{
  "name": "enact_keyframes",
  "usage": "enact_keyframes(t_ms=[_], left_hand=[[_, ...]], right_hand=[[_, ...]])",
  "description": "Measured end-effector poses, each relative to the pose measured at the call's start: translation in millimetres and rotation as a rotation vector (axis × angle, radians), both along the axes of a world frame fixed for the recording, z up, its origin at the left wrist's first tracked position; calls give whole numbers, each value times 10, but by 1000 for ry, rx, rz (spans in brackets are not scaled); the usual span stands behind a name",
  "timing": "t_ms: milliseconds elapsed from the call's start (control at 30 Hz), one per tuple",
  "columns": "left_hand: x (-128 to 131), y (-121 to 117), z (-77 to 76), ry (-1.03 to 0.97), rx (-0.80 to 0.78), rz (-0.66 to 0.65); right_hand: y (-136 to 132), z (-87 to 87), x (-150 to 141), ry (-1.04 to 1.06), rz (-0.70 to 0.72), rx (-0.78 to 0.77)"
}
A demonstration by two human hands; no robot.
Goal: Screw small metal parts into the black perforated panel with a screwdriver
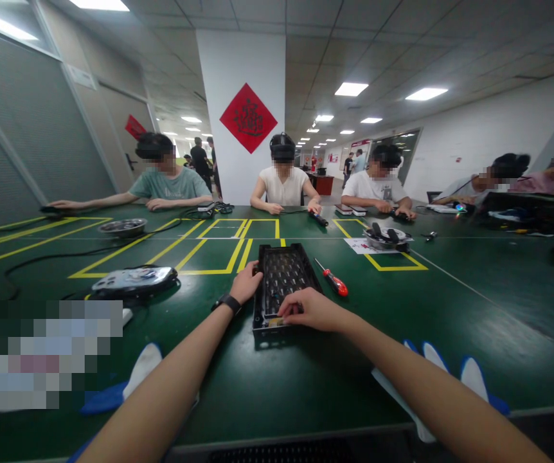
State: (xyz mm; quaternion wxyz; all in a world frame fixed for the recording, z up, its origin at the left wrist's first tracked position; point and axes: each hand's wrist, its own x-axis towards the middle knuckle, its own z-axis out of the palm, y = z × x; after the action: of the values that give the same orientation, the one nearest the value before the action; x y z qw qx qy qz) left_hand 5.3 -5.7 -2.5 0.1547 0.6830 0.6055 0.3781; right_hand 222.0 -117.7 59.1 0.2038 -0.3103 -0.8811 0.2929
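Note:
A long black plastic case [284, 273] with rows of small metal-looking parts inside lies on the green table in front of me. My left hand [247, 281], a dark band at its wrist, grips the case's left side near the far end. Over the near end, my right hand [313, 308] is closed in a pinch, its fingertips at a small yellowish piece [275, 321] inside the case. Whatever sits between those fingertips is too small to make out. Right of the case lies a screwdriver [337, 284] with a red and black handle, its shaft pointing away from me.
Blue-and-white gloves [144, 373] lie near both forearms. At left are a handheld device [135, 281], a metal bowl [123, 227] and a black cable [31, 262]. Another bowl [387, 236] holds dark items at right. Several people sit across the table [450, 308], marked with yellow tape.

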Motion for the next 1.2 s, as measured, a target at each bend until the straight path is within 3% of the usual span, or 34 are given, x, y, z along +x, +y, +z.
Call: enact_keyframes(t_ms=[67, 333, 1200], left_hand=[[3, -4, 1, 3, 2, 4], [-5, 10, -18, 6, 15, -12], [-5, 16, -24, 20, 13, -5]], right_hand=[[2, -1, 7, 13, 7, -14], [-8, 59, 4, -91, 27, 203], [-14, 76, 11, -73, 18, 168]])
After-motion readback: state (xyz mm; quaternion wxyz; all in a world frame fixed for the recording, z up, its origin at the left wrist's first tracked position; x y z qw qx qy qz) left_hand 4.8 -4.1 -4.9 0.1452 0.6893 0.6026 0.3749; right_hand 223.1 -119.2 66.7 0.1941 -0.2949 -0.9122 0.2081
